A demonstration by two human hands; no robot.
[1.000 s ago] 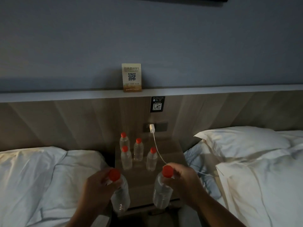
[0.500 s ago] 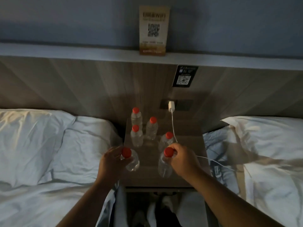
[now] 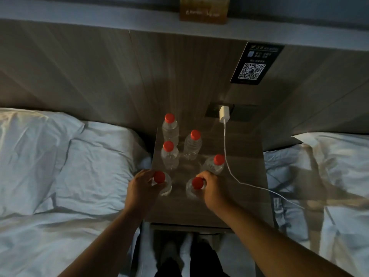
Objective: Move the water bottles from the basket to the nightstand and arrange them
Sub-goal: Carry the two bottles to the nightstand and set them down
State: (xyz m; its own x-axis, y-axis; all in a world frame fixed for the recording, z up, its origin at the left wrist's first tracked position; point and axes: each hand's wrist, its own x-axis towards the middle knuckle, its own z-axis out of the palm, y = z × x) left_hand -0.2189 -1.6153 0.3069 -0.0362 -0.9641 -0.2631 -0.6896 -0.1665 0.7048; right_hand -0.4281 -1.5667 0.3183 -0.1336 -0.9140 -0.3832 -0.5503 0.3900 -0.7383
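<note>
Several clear water bottles with red caps stand on the wooden nightstand (image 3: 245, 172) between two beds. My left hand (image 3: 140, 188) grips the front left bottle (image 3: 162, 181) just below its cap, the bottle upright on the top. My right hand (image 3: 212, 189) grips the front right bottle (image 3: 194, 186) at its neck, also standing on the top. Behind them stand a back left bottle (image 3: 170, 128), a middle left bottle (image 3: 169, 156), a centre bottle (image 3: 192, 145) and a right bottle (image 3: 214, 164). No basket is in view.
A white charger (image 3: 224, 113) sits in a wall socket, its cable (image 3: 239, 181) trailing over the nightstand's right side onto the right bed. White pillows (image 3: 65, 156) and bedding flank both sides. A QR sign (image 3: 254, 63) hangs on the headboard, a card (image 3: 203, 11) on the ledge.
Both hands have carried their bottles forward and down onto the nightstand's front. The camera has tilted down and moved closer.
</note>
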